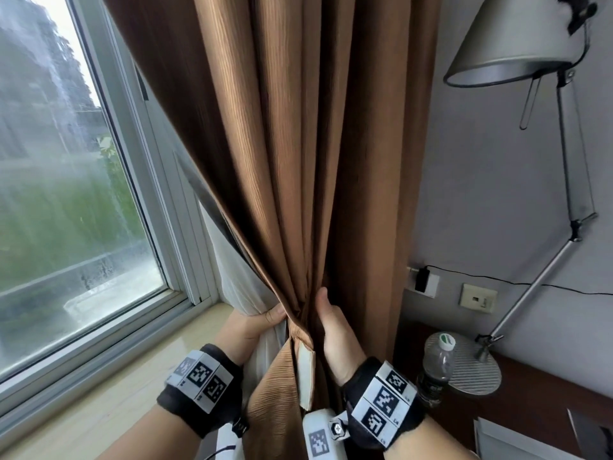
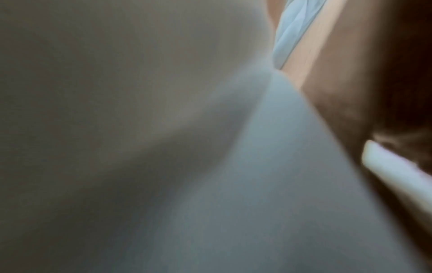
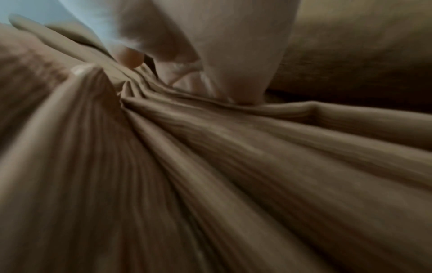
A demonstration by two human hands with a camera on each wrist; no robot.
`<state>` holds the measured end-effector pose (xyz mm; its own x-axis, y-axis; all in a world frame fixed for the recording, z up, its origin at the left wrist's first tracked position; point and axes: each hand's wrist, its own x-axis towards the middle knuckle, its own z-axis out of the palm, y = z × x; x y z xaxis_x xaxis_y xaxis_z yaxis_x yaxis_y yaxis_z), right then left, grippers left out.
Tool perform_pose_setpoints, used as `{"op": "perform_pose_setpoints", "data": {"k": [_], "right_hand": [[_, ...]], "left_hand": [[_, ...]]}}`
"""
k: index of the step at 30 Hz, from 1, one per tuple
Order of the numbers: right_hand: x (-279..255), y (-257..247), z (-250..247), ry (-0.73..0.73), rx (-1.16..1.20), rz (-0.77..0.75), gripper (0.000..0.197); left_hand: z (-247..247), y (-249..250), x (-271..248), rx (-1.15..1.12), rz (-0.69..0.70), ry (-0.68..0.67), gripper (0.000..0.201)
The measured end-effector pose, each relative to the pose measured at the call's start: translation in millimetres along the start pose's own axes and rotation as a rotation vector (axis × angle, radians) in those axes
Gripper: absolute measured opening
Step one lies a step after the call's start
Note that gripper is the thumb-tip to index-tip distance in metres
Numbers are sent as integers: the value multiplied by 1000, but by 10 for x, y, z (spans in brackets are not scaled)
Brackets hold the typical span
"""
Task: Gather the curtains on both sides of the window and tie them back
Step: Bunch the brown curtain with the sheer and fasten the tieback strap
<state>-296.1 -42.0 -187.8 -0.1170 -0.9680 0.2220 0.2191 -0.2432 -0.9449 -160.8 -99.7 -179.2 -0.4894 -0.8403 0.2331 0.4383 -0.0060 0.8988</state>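
Observation:
A brown ribbed curtain [image 1: 298,144] hangs at the right side of the window, bunched to a narrow waist near sill height. A white sheer curtain [image 1: 232,277] is gathered with it on its left. My left hand [image 1: 252,327] grips the bundle from the left, thumb on the sheer. My right hand [image 1: 335,330] grips it from the right, thumb up against the folds. A brown strip with a white lining [image 1: 306,373] hangs below the waist between my wrists. The right wrist view fills with brown folds [image 3: 210,157]; the left wrist view is blurred pale fabric [image 2: 257,166].
The window [image 1: 66,177] and its stone sill [image 1: 109,403] lie to the left. At the right stand a metal desk lamp [image 1: 517,41], a plastic water bottle [image 1: 436,363] and a dark wooden desk [image 1: 537,400]. Wall sockets [image 1: 477,297] with a plugged charger sit behind.

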Motion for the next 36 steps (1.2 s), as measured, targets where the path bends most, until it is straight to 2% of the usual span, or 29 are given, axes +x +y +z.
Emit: {"op": "perform_pose_setpoints", "data": {"k": [3, 6, 8, 9, 10, 13, 14, 15, 16, 17, 18, 20, 22, 23, 26, 28, 30, 33, 36], "right_hand": [[-13, 13, -30, -14, -51, 30, 61], [-49, -35, -83, 1, -166, -10, 65], [-103, -55, -128, 65, -306, -108, 77], [-135, -53, -172, 132, -391, -200, 82], [-167, -60, -230, 232, -497, -317, 77], [-216, -94, -530, 664, -753, -667, 27], [-221, -117, -617, 754, -777, -697, 26], [-209, -118, -701, 819, -781, -658, 37], [-183, -112, -770, 846, -771, -548, 50], [-165, -111, -806, 833, -754, -410, 57], [-146, -85, -816, 812, -744, -310, 54], [-113, -55, -803, 771, -786, -337, 14], [-83, -11, -709, 732, -829, -438, 36], [-73, 10, -636, 681, -813, -447, 38], [-5, 127, -486, 495, -868, -444, 28], [94, 145, -417, 413, -862, -371, 18], [167, 119, -334, 332, -826, -312, 17], [177, 129, -174, 189, -611, -208, 32], [138, 128, -55, 124, -315, -133, 30]], "left_hand": [[-12, -6, 6, 9, 8, -30, 37], [20, -7, 4, 14, 9, -45, 60], [23, -24, 30, 24, 0, -21, 73], [12, -44, 51, 34, -5, 3, 79], [-11, -60, 73, 41, -10, 35, 83], [-65, -82, 121, 39, -8, 78, 82], [-68, -79, 126, 43, -2, 74, 81], [-61, -73, 128, 47, 0, 69, 82], [-51, -69, 128, 51, 1, 61, 83], [-40, -66, 127, 54, 6, 49, 84], [-23, -63, 127, 56, 14, 35, 84], [2, -67, 122, 59, 20, 19, 83], [14, -72, 118, 61, 15, 21, 85], [15, -74, 116, 64, 13, 17, 87], [15, -83, 106, 68, 17, -15, 86], [32, -84, 90, 62, 21, -26, 81], [31, -90, 90, 72, 29, 0, 82], [17, -87, 94, 34, 46, 29, 80], [15, -107, 96, -5, 34, 38, 64]]}}
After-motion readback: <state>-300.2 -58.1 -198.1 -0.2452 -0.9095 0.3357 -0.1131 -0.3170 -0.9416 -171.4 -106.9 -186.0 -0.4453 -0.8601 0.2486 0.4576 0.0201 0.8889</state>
